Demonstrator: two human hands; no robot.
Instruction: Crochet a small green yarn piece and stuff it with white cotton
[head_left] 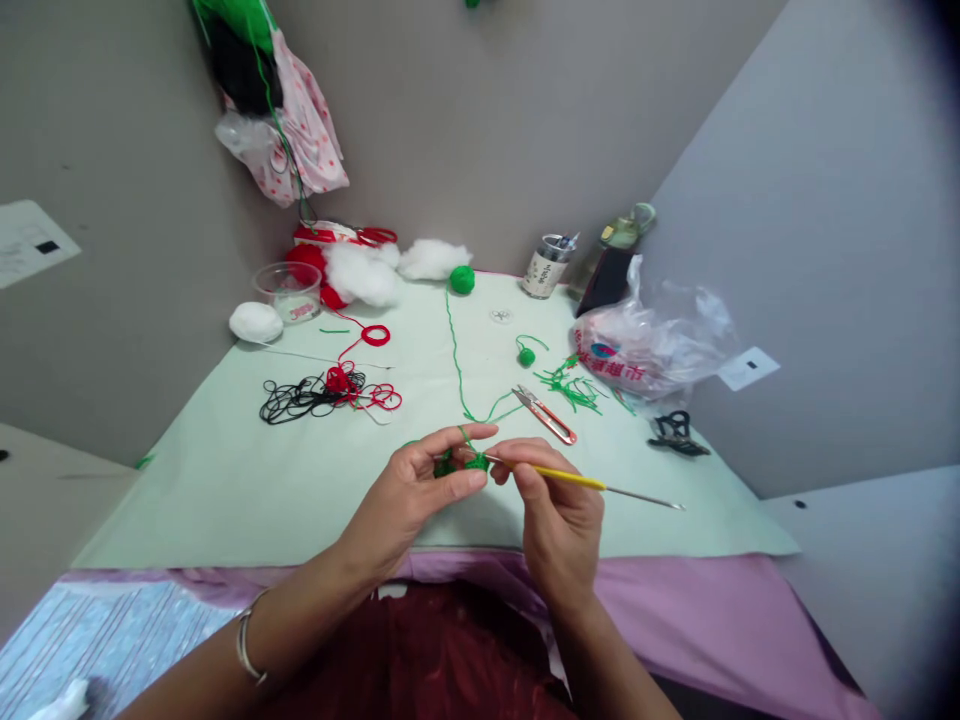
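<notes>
My left hand (409, 495) pinches a small green crocheted piece (477, 461) between thumb and fingers, with green yarn looped over its raised index finger. In my right hand (559, 520) is a crochet hook with a yellow handle (570, 477); one thin end meets the green piece and the other points to the right. From the work, a green strand runs up the table to a green yarn ball (462, 279). Just beyond my hands lie orange-handled thread snips (551, 416).
Tangled black yarn (292, 400), a red ring (376, 335), white stuffing (364, 275) and a clear tub (289, 292) sit at left. At right are green yarn scraps (574, 388), a plastic bag (652, 340), a black clip (677, 434) and a pen can (548, 266).
</notes>
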